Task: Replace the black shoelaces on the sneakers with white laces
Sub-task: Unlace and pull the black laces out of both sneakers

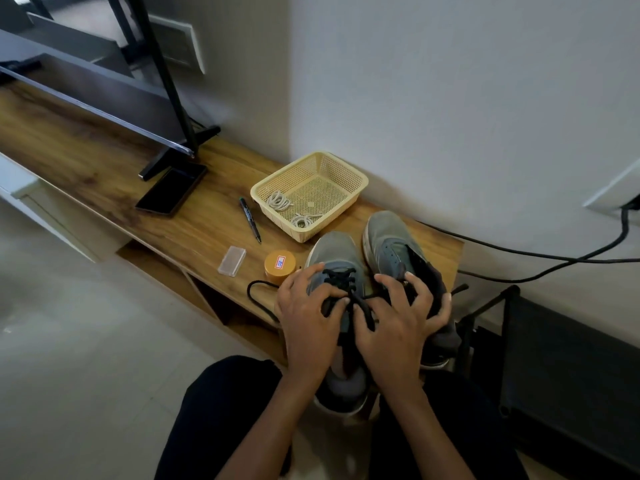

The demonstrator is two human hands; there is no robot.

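Two white laces lie coiled in the basket, so we judge ourselves barely begun. On the table, our left hand pinches the black lace threaded through the left sneaker. Our right hand curls alongside, and we cannot tell its grip.

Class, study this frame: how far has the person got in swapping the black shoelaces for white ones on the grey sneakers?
Done: nothing shows finished; the coiled white laces lie in the cream plastic basket. In hand: the left hand pinches the black lace on the left grey sneaker; the right hand has an unclear grip. Left: unthreading, then lacing it and the right grey sneaker in white.
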